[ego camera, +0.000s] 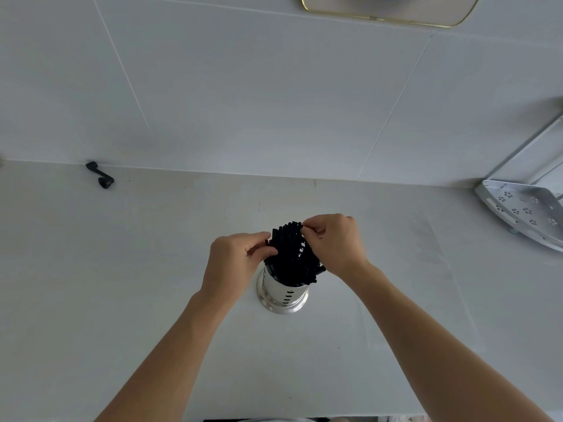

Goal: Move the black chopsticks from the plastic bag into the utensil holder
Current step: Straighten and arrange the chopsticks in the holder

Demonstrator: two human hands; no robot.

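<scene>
The black chopsticks [291, 254] already stand as a bundle in the utensil holder [283, 295], a shiny perforated metal cup on the pale desk [152, 269], their upper ends fanned out and leaning away from you. No plastic bag can be made out around them, so the transfer looks close to finished and what remains is tidying.

Expect these sticks to be light, stiff and smooth, probably slippery one against another, so that a loose bundle splays and slides rather than holding its shape. Take them near the top ends, where they stick out above the rim, and squeeze from 2 opposite sides. The holder looks light too and could tip if you push sideways.

Your left hand [236, 263] comes in from the left with its fingers curled, pinching the side of the bundle just above the rim. Your right hand [333, 242] reaches over from the right, wrist bent, thumb and forefinger pinching the tips at the far top. Both forearms stretch forward, converging over the holder.
</scene>
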